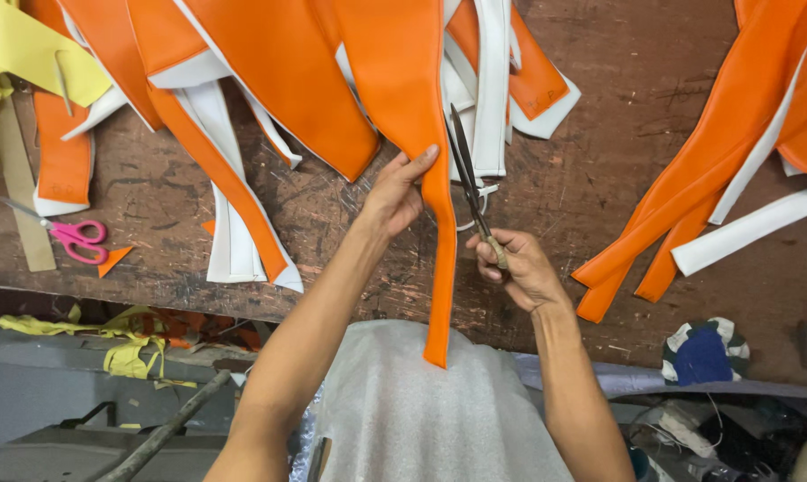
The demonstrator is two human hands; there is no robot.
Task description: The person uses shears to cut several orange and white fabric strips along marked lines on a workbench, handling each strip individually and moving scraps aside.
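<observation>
**Shears meet orange strip at a worn workshop tabletop**

A scarred, dark wooden tabletop (332, 223) fills the scene, its near edge dropping to grey foam padding (421, 411) at the person's lap. Nearest, the tail of a long orange strip (439, 268) hangs over that edge onto the padding. Just above it, the right hand (519, 268) has its grip wrapped round the handles of dark metal shears (467, 174), whose blades point away and lie along the strip's right edge. The left hand (394, 192) has a loose grip on the strip, fingertips pressing its left edge flat, thumb underneath hidden. On the near left, pink-handled scissors (73, 239) lie beside a small orange offcut (113, 259). Farther back, overlapping orange and white panels (269, 80) fan across the wood, with yellow material (28, 49) at the far left. To the right, well apart, more orange and white strips (733, 152) lie slanted.
</observation>
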